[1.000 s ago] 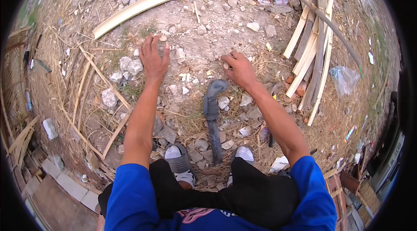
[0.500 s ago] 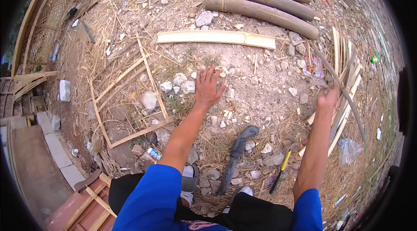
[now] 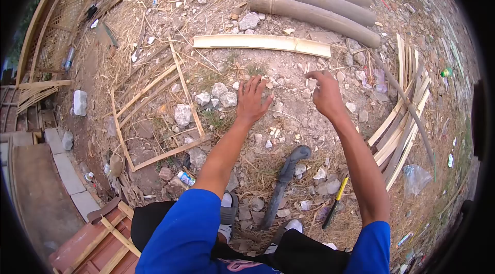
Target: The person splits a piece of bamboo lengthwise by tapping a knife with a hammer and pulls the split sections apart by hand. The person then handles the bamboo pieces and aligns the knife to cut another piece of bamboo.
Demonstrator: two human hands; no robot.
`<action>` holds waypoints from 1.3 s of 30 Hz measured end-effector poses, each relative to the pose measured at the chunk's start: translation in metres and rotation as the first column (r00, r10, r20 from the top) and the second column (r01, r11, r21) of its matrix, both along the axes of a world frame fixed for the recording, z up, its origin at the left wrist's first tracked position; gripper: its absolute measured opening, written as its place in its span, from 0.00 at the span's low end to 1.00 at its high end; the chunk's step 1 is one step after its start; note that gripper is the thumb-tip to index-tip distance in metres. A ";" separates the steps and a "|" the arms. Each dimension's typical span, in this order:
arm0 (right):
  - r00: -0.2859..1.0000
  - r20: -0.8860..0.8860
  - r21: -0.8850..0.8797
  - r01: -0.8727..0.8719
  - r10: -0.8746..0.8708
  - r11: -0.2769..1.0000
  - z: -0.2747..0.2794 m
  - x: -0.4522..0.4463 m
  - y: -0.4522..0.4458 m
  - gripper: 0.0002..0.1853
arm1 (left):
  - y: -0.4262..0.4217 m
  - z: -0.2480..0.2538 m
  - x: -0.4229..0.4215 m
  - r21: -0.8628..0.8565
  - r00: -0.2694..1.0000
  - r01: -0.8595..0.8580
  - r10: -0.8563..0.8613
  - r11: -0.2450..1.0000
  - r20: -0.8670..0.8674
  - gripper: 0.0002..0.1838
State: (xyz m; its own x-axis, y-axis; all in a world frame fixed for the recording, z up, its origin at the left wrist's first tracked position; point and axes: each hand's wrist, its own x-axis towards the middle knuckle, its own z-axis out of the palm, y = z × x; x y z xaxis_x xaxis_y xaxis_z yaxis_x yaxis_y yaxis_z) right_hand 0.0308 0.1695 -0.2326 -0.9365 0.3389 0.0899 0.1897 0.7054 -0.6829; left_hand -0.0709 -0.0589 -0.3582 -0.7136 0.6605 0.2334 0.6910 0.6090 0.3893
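Observation:
My left hand [image 3: 252, 100] hovers over the stony ground, fingers spread and palm down, holding nothing. To its right, my right hand [image 3: 327, 93] has its index finger stretched out to the left and the thumb apart; the other fingers are partly hidden, and I see nothing in it. Beyond both hands lies a pale split bamboo piece [image 3: 263, 43], hollow side up, touched by neither. Nearer my feet rests a dark tool with a hooked handle [image 3: 284, 184], perhaps a sheathed bolo. A slim yellow and black tool [image 3: 336, 203] lies below my right forearm.
Several thick bamboo poles [image 3: 314, 8] lie at the back. A pile of bamboo strips [image 3: 399, 137] is on the right, beside a clear plastic bag [image 3: 416, 178]. On the left are a wooden frame [image 3: 170, 153], rocks [image 3: 183, 115] and a lattice panel [image 3: 56, 31].
My right hand has left the bamboo strips and swung left to the middle, near the left hand. The left hand stays spread in nearly the same place. The view has shifted slightly.

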 end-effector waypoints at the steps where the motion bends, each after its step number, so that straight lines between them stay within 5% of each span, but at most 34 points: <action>1: 0.997 0.065 -0.035 0.049 -0.047 0.998 -0.011 0.022 0.008 0.24 | 0.000 0.000 0.000 -0.007 1.000 -0.005 0.005 1.000 0.000 0.29; 6: 0.948 0.257 -0.211 0.246 -0.189 0.946 -0.057 0.120 0.041 0.19 | 0.001 -0.009 -0.003 -0.048 1.000 -0.016 0.016 0.999 -0.002 0.31; 9: 0.945 0.133 -0.351 0.326 -0.298 0.878 -0.074 0.154 0.044 0.15 | 0.003 -0.008 -0.002 -0.047 1.000 -0.002 0.002 0.999 0.006 0.30; 11: 0.908 0.259 -0.377 0.408 -0.329 0.831 -0.073 0.166 0.044 0.14 | 0.000 -0.010 0.001 -0.047 1.000 0.013 -0.012 0.999 0.006 0.30; 16: 0.918 0.207 -0.233 0.382 -0.338 0.895 -0.080 0.174 0.014 0.16 | 0.003 -0.016 -0.004 -0.013 0.999 0.019 -0.020 1.000 -0.027 0.29; 19: 0.967 0.132 0.077 0.207 -0.216 0.975 -0.090 0.167 0.003 0.20 | 0.004 -0.009 -0.001 -0.029 0.997 0.033 -0.035 0.999 -0.070 0.28; 26: 0.993 0.071 0.365 0.065 -0.098 0.929 -0.111 0.143 -0.010 0.23 | 0.005 -0.008 -0.001 -0.018 0.996 0.044 -0.046 0.999 -0.078 0.28; 32: 0.949 0.309 0.097 -0.105 0.070 0.990 -0.101 0.148 -0.029 0.23 | 0.008 -0.007 -0.002 -0.017 0.996 0.052 -0.053 0.998 -0.074 0.27; 35: 0.993 0.115 0.299 -0.040 0.006 0.953 -0.095 0.144 -0.029 0.22 | 0.005 -0.010 -0.004 -0.042 0.997 0.045 -0.047 0.998 -0.068 0.27; 39: 0.992 0.116 0.359 -0.090 0.051 0.929 -0.108 0.146 -0.035 0.22 | 0.004 -0.014 -0.005 -0.044 0.999 0.033 -0.034 0.998 -0.024 0.28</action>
